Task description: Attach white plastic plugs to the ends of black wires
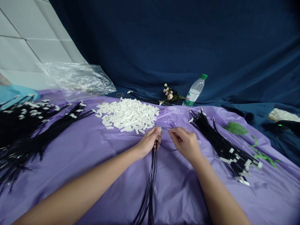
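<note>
Left fingers (152, 133) and right fingers (176, 131) pinch black cords (151, 190), white pieces (128, 114) heaped just beyond, a bottle (193, 94) farther back.

No wording, number or brand name can be read for certain. Print does show on the label (193, 96) around the clear, green-capped bottle (198, 85): its upper part is white and its lower part green, with a dark green emblem (189, 93) and, near it, small reddish marks (187, 98) like characters, too small and blurred to make out.
</note>
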